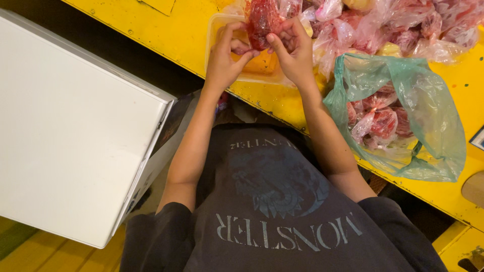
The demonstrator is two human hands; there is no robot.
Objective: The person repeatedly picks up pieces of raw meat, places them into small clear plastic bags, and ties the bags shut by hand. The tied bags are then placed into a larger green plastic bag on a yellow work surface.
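Both the left hand (223, 60) and the right hand (295, 53) were pinched on a small red-filled clear bag (263, 20) above the plastic tub (214, 35) on the yellow table (166, 35); a firm fingertip grip at the neck appeared advisable.

Small clear bag of red filling (263, 20), bunched, upright, held above clear plastic tub (217, 30) on yellow table

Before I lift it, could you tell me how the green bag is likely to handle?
The green bag looks thin and crumpled, so it will probably sag. Its mouth gapes open, so the red packets inside may spill if tilted. Being partly filled, it likely has some weight.
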